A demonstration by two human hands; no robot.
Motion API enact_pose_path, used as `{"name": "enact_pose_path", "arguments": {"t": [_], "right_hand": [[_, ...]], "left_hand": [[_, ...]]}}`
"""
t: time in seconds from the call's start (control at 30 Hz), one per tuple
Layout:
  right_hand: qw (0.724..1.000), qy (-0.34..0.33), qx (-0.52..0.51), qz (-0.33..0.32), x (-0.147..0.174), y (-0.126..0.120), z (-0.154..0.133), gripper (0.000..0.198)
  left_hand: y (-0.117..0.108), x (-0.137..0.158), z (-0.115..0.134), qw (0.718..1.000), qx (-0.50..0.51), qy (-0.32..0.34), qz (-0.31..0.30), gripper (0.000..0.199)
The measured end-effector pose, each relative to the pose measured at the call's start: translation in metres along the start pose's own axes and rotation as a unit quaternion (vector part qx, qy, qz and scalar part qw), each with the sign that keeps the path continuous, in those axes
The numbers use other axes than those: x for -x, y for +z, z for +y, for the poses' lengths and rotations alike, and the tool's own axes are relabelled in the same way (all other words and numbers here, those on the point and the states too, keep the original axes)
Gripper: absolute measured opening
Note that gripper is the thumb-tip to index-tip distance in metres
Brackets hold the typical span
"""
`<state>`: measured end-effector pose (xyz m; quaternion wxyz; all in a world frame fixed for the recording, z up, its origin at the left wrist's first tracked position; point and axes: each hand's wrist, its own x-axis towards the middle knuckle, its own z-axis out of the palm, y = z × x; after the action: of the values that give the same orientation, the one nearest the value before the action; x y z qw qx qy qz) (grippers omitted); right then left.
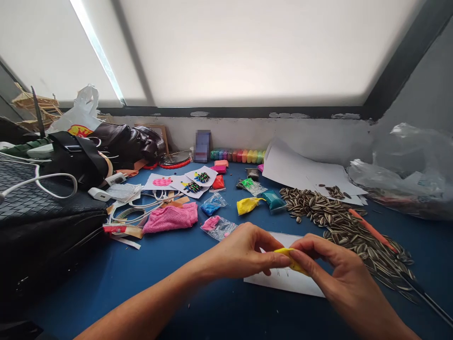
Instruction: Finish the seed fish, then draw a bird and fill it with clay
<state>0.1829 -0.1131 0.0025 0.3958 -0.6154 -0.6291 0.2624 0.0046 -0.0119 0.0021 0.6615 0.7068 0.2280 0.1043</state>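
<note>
Head cam: left hand (244, 252) & right hand (327, 264) both pinch a yellow clay bit (292, 259) over the white paper (283, 278) on the blue table (177, 283), prob. shaping it; next needs soft, even squeezes, w/ seeds (339, 222) nearby.

A home craft desk: clay packets (217, 227), sunflower seeds (339, 222), bags (81, 158).

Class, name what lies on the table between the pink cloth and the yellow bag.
In the head view, between the pink cloth and the yellow bag lies a blue clay bag.
</note>
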Motion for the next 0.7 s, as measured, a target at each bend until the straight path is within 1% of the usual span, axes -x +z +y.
{"name": "enact_pose_path", "arguments": {"t": [0.07,0.2,0.33,0.47,0.5,0.63,0.7], "right_hand": [[1.000,0.002,-0.013,-0.005,0.0000,-0.0002,-0.0009,0.026],[0.999,0.008,-0.029,0.025,-0.0014,0.0003,-0.0022,0.023],[1.000,-0.004,-0.025,0.008,-0.0040,0.0009,-0.0038,0.024],[0.998,-0.008,-0.011,0.055,-0.0043,0.0007,-0.0037,0.025],[0.998,-0.008,-0.006,0.059,-0.0037,0.0007,-0.0030,0.025],[0.999,-0.004,-0.002,0.051,-0.0013,0.0019,0.0002,0.026],[0.999,0.005,-0.006,0.051,-0.0014,0.0023,-0.0003,0.027]], "left_hand": [[-0.0016,-0.0003,-0.0003,1.000,0.013,-0.006,0.015,0.037],[-0.0007,-0.0007,-0.0032,0.999,0.052,-0.008,0.012,0.042],[0.0004,-0.0011,-0.0025,0.999,0.042,0.007,0.005,0.048],[0.0006,-0.0015,0.0007,0.997,0.075,-0.025,-0.005,0.059],[0.0010,-0.0016,0.0009,0.996,0.078,-0.033,-0.007,0.058],[0.0036,-0.0016,-0.0005,0.996,0.075,-0.047,0.007,0.028],[0.0043,-0.0011,-0.0007,0.996,0.076,-0.052,0.013,0.020]]}}
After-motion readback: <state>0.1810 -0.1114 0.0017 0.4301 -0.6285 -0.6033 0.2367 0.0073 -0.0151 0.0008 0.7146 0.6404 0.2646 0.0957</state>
